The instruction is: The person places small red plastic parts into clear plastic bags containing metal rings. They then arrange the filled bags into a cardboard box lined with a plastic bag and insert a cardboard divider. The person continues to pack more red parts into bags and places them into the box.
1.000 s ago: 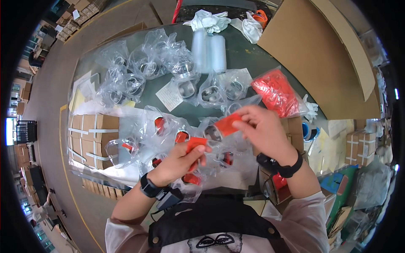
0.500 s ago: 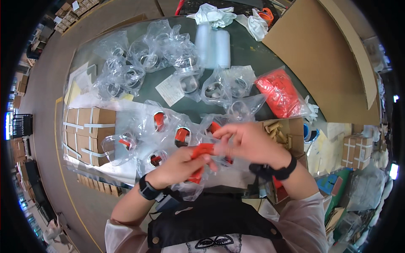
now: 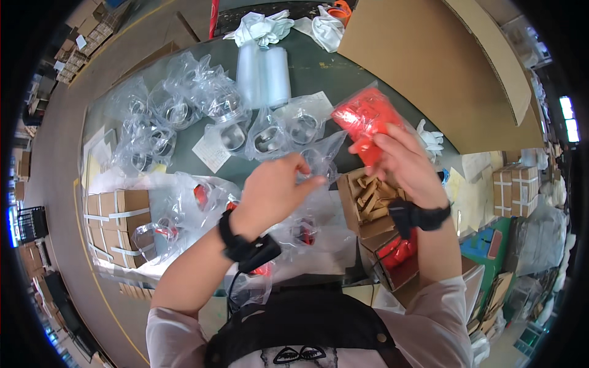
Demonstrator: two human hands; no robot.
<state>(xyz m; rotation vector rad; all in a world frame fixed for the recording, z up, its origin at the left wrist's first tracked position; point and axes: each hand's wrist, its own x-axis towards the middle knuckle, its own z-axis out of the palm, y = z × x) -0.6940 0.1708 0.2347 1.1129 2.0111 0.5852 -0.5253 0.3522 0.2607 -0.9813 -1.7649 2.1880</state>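
Note:
My right hand (image 3: 406,161) is closed on a small, soft-looking red plastic piece (image 3: 367,151), just in front of a clear bag packed with red pieces (image 3: 367,111). My left hand (image 3: 273,193) holds nothing visible; its thumb and forefinger are apart. It hovers over clear bags on the table, hiding some of them. Around it lie bagged round metal parts, which look like pistons, with red pieces in them, such as one bagged metal part with red (image 3: 201,195) and another (image 3: 305,232). Further back, bagged metal parts (image 3: 268,140) show no red.
At the right stand an open carton of brown paper pieces (image 3: 352,199) and a box with red pieces (image 3: 399,254). Clear plastic rolls (image 3: 264,76) and white gloves (image 3: 261,27) lie at the back. A large cardboard box (image 3: 435,80) rises back right; strapped cartons (image 3: 119,227) sit left.
My hands have separated. The right hand has carried a red piece away to the right, beside the red bag. My left hand has let go and risen. The view has shifted right.

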